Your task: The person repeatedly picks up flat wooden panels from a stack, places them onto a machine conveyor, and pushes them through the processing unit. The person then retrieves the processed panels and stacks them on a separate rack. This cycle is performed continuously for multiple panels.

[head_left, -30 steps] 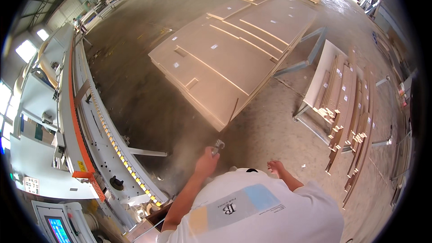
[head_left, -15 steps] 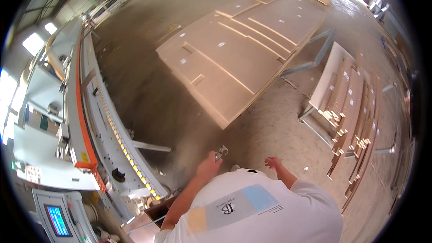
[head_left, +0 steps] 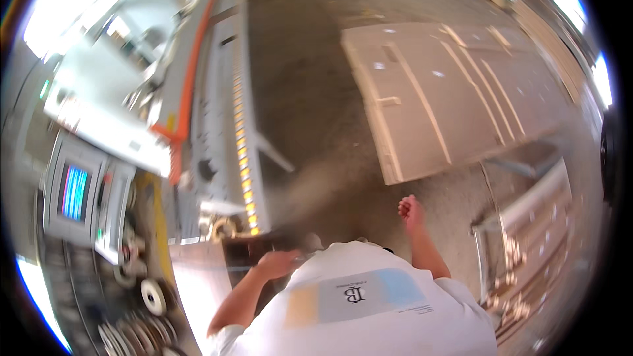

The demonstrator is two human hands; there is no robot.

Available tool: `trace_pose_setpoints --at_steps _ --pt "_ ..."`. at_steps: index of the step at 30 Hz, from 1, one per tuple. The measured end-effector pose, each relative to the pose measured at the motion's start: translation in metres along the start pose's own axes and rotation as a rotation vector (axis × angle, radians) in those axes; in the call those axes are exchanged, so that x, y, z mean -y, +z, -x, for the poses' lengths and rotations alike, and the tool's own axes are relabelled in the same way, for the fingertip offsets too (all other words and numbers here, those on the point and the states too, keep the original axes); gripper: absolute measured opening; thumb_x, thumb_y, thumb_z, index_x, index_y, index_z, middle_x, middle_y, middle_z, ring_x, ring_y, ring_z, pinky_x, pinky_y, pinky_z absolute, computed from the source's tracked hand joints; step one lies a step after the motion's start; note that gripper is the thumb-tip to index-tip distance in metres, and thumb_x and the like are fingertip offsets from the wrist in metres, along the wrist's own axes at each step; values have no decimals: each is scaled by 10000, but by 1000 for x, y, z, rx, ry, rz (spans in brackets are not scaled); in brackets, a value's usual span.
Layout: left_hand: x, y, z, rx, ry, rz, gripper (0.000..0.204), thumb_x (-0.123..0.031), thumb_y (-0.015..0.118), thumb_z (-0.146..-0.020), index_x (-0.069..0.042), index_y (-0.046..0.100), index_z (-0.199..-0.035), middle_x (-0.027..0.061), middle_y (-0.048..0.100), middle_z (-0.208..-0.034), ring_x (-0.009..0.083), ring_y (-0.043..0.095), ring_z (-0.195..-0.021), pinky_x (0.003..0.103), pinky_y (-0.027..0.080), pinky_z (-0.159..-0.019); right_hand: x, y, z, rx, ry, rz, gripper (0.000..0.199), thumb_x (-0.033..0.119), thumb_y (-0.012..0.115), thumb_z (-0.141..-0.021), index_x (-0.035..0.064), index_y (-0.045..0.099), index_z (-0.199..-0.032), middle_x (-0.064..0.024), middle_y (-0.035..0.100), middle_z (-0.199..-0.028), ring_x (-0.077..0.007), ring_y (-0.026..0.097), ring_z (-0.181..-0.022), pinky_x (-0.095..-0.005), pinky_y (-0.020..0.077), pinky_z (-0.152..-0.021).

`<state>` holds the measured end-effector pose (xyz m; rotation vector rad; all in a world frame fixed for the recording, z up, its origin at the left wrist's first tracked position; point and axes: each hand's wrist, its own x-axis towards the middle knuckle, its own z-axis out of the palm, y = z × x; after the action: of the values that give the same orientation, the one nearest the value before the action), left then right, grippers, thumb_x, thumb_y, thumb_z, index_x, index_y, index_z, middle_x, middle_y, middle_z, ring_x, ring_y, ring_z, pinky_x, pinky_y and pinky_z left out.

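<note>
My left hand (head_left: pixel 279 264) is low at the front of my body, smeared by motion, its fingers closed around a small shiny metal tool (head_left: pixel 310 244). The blur hides which kind of tool it is. Beside that hand is a dark brown box-like surface (head_left: pixel 245 250) at the machine's end. My right hand (head_left: pixel 410 211) hangs out in front on the right with curled fingers, and nothing shows in it. It is nearest to the close corner of a large stack of brown boards (head_left: pixel 422 125), without touching it.
A long machine with an orange rail (head_left: pixel 196 59) and yellow rollers (head_left: pixel 243 158) runs along the left. Its control panel (head_left: pixel 76 191) has a lit screen. Rolls of edge band (head_left: pixel 153 296) lie at lower left. Narrow board strips (head_left: pixel 534 250) rest on a metal rack at right.
My view has turned left, so the board stack shifts right and the machine comes closer to the middle. My left hand has dropped toward the machine's end; my right hand's fingers have curled in.
</note>
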<state>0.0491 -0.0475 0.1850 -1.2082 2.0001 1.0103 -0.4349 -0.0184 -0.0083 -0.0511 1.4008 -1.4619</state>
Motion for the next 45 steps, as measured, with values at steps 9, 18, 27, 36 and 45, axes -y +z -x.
trace_pose_setpoints --at_steps 9,18,27,36,45 --pt "224 6 122 -925 -588 118 296 -366 575 -926 -142 741 -1026 121 737 -1040 355 700 -948 472 554 -822 -8 140 -45 311 148 542 299 372 595 -1032 88 681 -1004 -3 682 -824 -97 640 -698 -250 478 -587" --pt "444 39 255 -1951 -939 499 175 -271 703 -917 -164 771 -1037 63 724 -980 281 694 -897 396 521 -786 -72 181 -15 726 77 1268 299 281 650 -996 -2 719 -1063 -60 736 -904 -128 679 -762 -294 529 -619" --pt "575 49 240 -1947 -915 981 337 -381 695 -952 -91 748 -1116 89 771 -1014 239 717 -920 360 524 -817 -55 115 -14 594 22 1427 310 288 652 -973 1 713 -1074 -85 732 -942 -178 697 -830 -335 566 -691" --pt "607 17 145 -2369 -1139 1149 451 -268 712 -919 55 647 -1227 216 689 -1236 340 658 -1127 423 483 -984 -69 45 -11 482 -9 1150 338 360 638 -969 39 712 -1043 -78 716 -943 -212 698 -828 -371 576 -682" --pt "198 -136 -91 -1760 -151 1687 303 -215 587 -1017 -62 570 -1278 35 630 -1021 128 552 -765 294 461 -675 -61 -9 -59 70 -385 1441 358 345 560 -938 80 737 -777 -66 696 -683 -180 674 -646 -351 519 -613"
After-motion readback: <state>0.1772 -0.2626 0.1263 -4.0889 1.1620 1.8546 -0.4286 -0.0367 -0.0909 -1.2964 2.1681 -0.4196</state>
